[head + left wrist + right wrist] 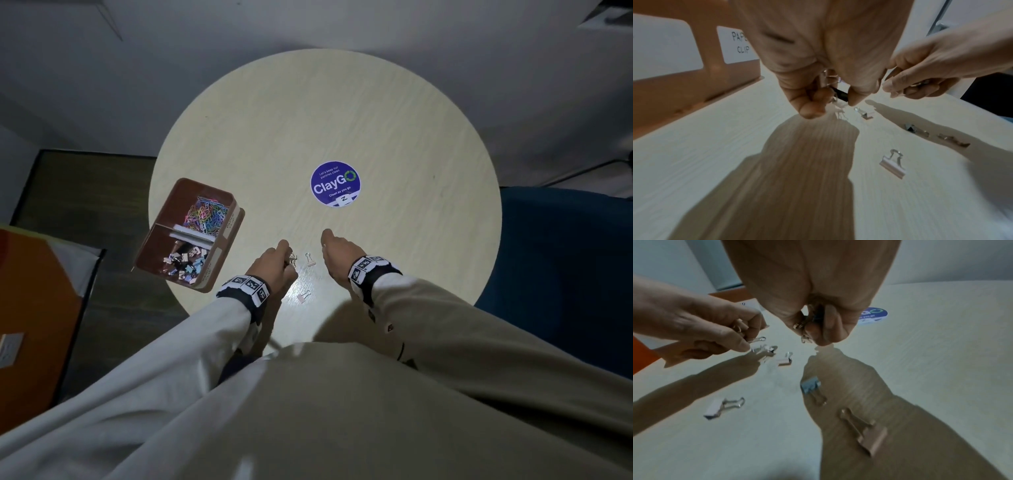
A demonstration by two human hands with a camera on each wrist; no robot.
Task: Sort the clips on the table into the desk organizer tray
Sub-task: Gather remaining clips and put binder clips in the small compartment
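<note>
The brown organizer tray (228, 229) stands at the table's left edge, with coloured paper clips (205, 215) in its far compartment and binder clips (186, 263) in its near one. My left hand (288, 261) curls around several binder clips, a black one (840, 95) among them, just above the table. My right hand (325, 241) hovers beside it, fingers curled round a bunch of clips (805, 331). Loose binder clips lie between and below the hands: a pink one (310, 260), a pale one (303, 296), a blue one (810, 386) and a rose one (866, 434).
A round purple ClayGO sticker (335, 184) lies on the round pale wooden table (411, 144) beyond the hands. The tray's side wall (694, 78) with a "paper clip" label is close on the left. An orange object (30, 308) sits off the table's left, a blue chair (565, 257) to the right.
</note>
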